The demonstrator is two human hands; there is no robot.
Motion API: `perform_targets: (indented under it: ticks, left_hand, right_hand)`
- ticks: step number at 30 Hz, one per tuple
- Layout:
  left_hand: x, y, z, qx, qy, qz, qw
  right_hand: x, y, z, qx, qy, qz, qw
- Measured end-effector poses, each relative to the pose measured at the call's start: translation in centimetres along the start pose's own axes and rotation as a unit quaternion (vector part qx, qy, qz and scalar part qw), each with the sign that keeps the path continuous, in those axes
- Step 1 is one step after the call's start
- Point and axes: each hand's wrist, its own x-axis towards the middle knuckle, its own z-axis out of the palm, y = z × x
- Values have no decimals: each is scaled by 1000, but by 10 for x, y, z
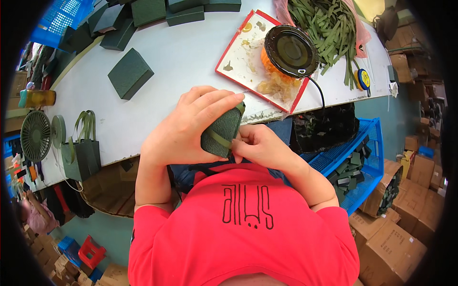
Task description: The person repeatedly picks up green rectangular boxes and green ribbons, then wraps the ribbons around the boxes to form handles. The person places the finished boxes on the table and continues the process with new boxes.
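Note:
Close to my body, beyond the table's front edge, my left hand (181,128) is wrapped round a small dark green textured box (225,127), thumb below and fingers over the top. A lighter green ribbon (220,139) runs across the box. My right hand (261,145) is closed in a pinch at the box's right side, where the ribbon ends; its fingertips partly hide what they grip. A closed dark green box (130,74) lies on the white table to the left of my hands.
A round black glue pot (292,50) with a cord sits on a red-edged, glue-smeared board (234,57). Behind lie many green ribbons (329,31) in a pink bag. More green boxes (148,12), a fan (36,136) and small green bags (82,157) stand left; a blue crate (377,143) is right.

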Motion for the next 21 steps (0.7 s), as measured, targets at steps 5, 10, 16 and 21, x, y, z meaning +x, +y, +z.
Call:
perform_targets:
  ticks: [5,10,16,21]
  left_hand:
    - [-1,-1,5,43,-10,1,999]
    - [-7,-7,-1,37,36,-47,998]
    - [-6,-8,2,28,78,-31,996]
    - [0,-3,9,-20,90,2,996]
  right_hand:
    - [6,5,-9,11,-11,33,999]
    - [0,9,-4,35,159,-167,972]
    - [-38,4,-8,-22,3,-154,988]
    - [-17,33,6,242,-26,-14,970]
